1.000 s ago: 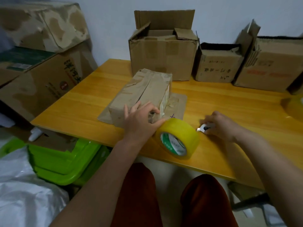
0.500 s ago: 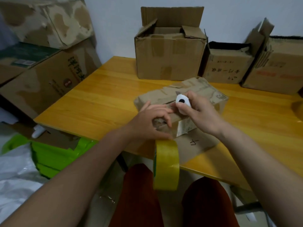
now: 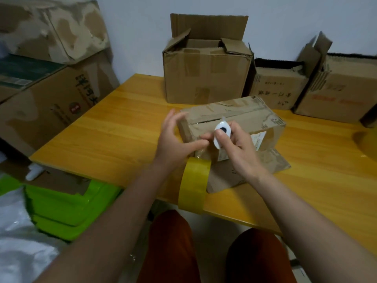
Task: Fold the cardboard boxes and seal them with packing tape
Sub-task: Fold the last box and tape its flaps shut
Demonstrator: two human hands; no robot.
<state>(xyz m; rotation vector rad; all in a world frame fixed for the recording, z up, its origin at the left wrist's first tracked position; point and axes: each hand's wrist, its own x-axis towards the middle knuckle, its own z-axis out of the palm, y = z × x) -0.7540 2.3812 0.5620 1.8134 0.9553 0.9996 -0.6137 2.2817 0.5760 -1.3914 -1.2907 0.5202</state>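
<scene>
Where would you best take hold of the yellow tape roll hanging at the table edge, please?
Probably across its two flat sides, coming from below the table edge: the tape roll hangs edge-on from its strip, with the left hand and small box crowding it above.
</scene>
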